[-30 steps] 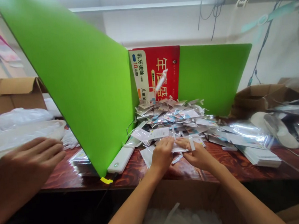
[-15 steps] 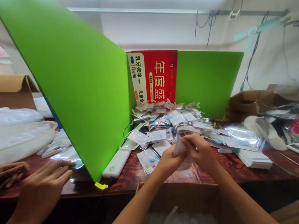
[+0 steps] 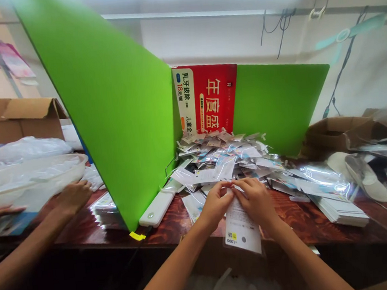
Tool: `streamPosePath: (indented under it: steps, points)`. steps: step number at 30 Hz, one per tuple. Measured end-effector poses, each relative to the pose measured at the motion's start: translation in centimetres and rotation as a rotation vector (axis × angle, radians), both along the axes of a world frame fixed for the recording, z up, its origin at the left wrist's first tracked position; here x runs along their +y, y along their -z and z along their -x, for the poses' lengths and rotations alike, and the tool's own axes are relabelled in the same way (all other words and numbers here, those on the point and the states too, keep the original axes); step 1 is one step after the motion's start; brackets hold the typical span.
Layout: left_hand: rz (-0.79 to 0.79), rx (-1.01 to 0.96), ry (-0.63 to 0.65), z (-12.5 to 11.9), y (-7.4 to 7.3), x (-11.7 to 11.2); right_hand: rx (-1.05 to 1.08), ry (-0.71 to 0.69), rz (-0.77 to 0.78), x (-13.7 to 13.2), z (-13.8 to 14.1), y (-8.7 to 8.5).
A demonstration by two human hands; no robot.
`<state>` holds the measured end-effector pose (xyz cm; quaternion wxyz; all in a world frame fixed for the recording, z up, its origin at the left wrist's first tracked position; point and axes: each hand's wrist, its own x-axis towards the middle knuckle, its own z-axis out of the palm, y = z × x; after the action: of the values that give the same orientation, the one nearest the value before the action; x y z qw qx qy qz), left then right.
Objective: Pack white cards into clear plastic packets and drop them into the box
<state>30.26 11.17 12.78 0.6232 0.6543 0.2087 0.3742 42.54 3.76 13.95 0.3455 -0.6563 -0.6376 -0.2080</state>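
Between my two hands hangs a printed white card in a clear plastic sleeve [image 3: 242, 228], its lower end over the table's front edge. My left hand [image 3: 218, 204] pinches its upper end from the left. From the right, my right hand [image 3: 256, 201] has thumb and fingers closed on that same end, the fingertips of both hands nearly touching. What exactly lies under the fingertips is too small to make out. Just behind my hands is a large heap of similar sleeved cards [image 3: 228, 153] on the dark red wooden table [image 3: 298, 226].
A green panel [image 3: 110, 125] stands at left, beside a white power bank [image 3: 157, 207]. Beyond it, another person's hands [image 3: 72, 198] work near a white basin [image 3: 33, 177]. At right lie a card stack [image 3: 341, 209] and a white cap [image 3: 369, 177]. Below me is an open box of white pieces [image 3: 240, 287].
The sleeved card has turned and now hangs down with its printed side visible. My hands have closed together at its top. The other person's hand has moved back toward the basin.
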Motion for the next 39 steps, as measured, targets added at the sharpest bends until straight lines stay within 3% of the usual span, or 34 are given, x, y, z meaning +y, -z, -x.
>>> streamPosePath:
  steps: [7, 9, 17, 22, 27, 33, 35, 39]
  points:
    - [-0.391, 0.288, 0.001, -1.0, 0.1, -1.0, -0.172, 0.158, 0.089, -1.3, -0.5, 0.2]
    - [-0.442, 0.327, 0.031, -0.9, 0.1, -1.1, -0.204, 0.166, 0.094, -1.4, -0.4, 0.1]
    - [-0.499, 0.362, 0.061, -0.3, -0.1, -1.4, -0.113, 0.127, 0.033, -0.9, -1.6, 0.6]
    - [-0.433, 0.383, 0.019, 0.2, 0.0, -1.1, -0.042, 0.056, 0.006, -0.8, -2.5, -0.1]
    - [-0.462, 0.339, -0.013, 1.2, 0.2, -0.4, -0.168, -0.045, 0.180, 0.2, -0.5, -0.5]
    - [-0.495, 0.384, -0.063, 1.5, 0.2, -0.5, -0.322, 0.005, 0.169, 0.9, 1.1, 0.3]
    - [-0.508, 0.377, -0.061, 1.2, 0.2, -0.6, -0.209, -0.027, 0.121, 0.9, 1.2, 0.3]
    - [-0.468, 0.349, -0.065, 0.6, 0.2, -0.7, 0.512, -0.138, -0.104, 0.6, -0.2, -0.2]
